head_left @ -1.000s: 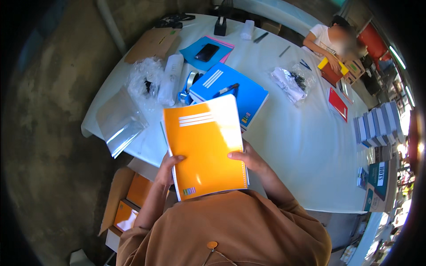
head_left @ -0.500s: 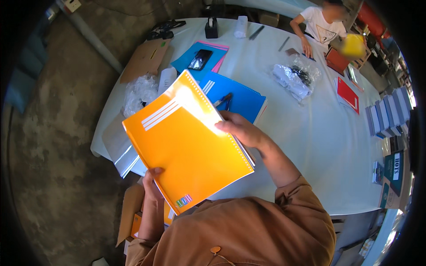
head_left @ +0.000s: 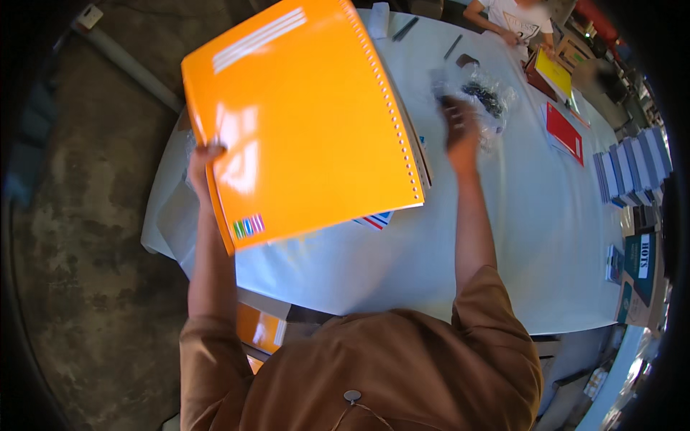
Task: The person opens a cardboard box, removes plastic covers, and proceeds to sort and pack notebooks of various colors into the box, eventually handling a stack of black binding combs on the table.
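Observation:
My left hand [head_left: 202,171] grips the left edge of an orange notebook [head_left: 309,129], thumb on the cover. The notebook is held up over the table, with punched holes along its right edge and white label lines near the top. My right hand [head_left: 462,133] is off the notebook, reaching out over the table beside a clear plastic bag [head_left: 496,97] with dark contents. Motion smears its fingers, and a greyish blur lies just past them; whether it holds anything cannot be made out. The notebook hides much of the table's left part.
The table has a pale cover [head_left: 539,251]. A red notebook [head_left: 564,134] lies at the right, near stacked grey-and-white books [head_left: 629,169] and a green-and-brown carton [head_left: 640,276]. Across the table, a person handles a yellow notebook [head_left: 553,72]. More orange notebooks [head_left: 255,327] sit below the table edge.
My right hand has let go of the notebook and moved away toward the plastic bag. My left hand has lifted the notebook farther up and away. The person opposite has lowered the yellow notebook.

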The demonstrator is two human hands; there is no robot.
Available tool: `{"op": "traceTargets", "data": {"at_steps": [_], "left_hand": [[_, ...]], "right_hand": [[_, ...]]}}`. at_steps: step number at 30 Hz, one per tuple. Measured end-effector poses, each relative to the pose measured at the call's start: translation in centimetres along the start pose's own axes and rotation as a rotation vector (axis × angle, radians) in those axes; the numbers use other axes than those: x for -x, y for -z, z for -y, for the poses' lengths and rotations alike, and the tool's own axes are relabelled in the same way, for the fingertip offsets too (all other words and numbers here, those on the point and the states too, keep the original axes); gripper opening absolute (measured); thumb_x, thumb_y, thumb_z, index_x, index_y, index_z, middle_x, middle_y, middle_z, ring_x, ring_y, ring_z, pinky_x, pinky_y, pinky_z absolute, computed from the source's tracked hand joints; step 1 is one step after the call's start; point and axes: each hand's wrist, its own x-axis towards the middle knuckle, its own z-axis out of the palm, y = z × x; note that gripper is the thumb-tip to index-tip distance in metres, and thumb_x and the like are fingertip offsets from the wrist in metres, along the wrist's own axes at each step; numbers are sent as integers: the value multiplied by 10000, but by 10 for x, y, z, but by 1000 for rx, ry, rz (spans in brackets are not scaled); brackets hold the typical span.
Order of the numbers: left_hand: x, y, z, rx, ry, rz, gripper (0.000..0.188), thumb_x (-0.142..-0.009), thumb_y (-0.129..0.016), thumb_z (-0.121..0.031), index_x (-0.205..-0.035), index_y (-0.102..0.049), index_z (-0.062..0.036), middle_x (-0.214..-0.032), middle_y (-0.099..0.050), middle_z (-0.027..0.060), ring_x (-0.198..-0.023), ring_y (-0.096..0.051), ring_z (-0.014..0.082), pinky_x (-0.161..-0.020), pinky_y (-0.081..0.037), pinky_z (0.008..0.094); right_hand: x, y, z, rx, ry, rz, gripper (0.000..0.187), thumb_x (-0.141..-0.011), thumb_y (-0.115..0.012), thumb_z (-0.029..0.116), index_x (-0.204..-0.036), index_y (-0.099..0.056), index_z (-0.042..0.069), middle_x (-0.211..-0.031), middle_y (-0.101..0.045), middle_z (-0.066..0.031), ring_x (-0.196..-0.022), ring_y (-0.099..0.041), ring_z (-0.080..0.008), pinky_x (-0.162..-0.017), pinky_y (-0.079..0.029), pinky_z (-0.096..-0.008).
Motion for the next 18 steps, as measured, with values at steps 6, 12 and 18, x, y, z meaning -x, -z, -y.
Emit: {"op": "traceTargets", "data": {"at_steps": [6, 12, 18], "left_hand": [[-100, -25, 53, 108, 431, 276, 506, -676, -556, -289, -1079, -554, 18, -909, -651, 175, -755, -660, 258, -675, -548, 350], [-145, -10, 138, -178, 522, 471, 503, -673, -536, -271, -1107, -562, -17, -962, -650, 186, -752, -658, 256, -679, -542, 366], [-144, -11, 99, -196, 940, 465, 645, -609, -599, -324, -1199, -531, -73, -1108, -619, 143, -889, -643, 250, -735, -538, 344]], "right_hand": [[-8, 87, 20, -139, -135, -413, 227, -863, -608, 83, -1056, -551, -22, -958, -602, -68, -855, -555, -107, -773, -440, -246], [17, 105, 52, -222, -22, -227, 220, -859, -591, 43, -1063, -544, -27, -965, -585, -74, -831, -536, -111, -767, -425, -226], [-10, 36, 112, -142, 230, 105, 210, -774, -673, 48, -975, -615, 29, -934, -612, -78, -842, -550, -202, -751, -437, -320]]}}
